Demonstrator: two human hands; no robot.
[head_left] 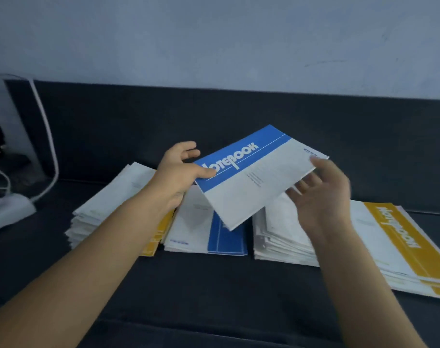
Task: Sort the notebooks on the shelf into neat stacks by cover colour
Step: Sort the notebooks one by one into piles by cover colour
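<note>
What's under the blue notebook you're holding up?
A stack of notebooks with a blue-banded cover on top lies beneath the blue notebook that the left hand pinches. The stack's far part is covered, so I can't see it.

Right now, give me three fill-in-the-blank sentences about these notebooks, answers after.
The left hand holds up a notebook with a ____ band.
The stack on the far right shows a ____ band on top.
The big word printed on the raised notebook reads ____.
Missing words: blue; yellow; Notebook.
</note>
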